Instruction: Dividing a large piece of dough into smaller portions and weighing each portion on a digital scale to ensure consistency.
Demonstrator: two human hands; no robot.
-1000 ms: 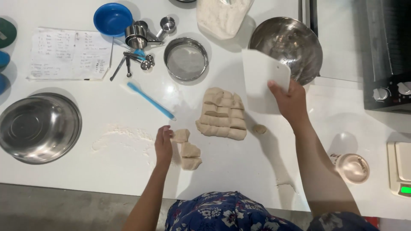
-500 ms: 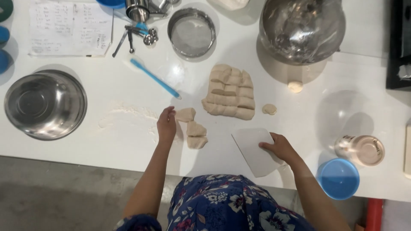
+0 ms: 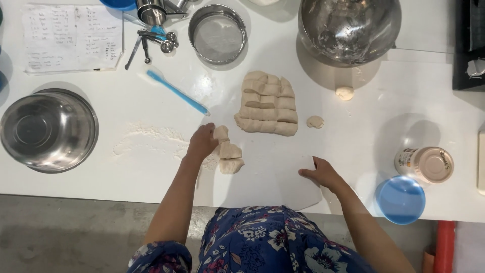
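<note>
While left hand (image 3: 202, 143) touches dough pieces (image 3: 228, 150), right hand (image 3: 323, 173) presses scraper (image 3: 298, 182).

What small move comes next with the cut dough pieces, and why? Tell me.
Probably lift the top piece of the cut strip with the left hand, which already rests on it. The strip lies apart from the scored slab, the right hand rests on the white scraper, and flour lies beside it.
</note>
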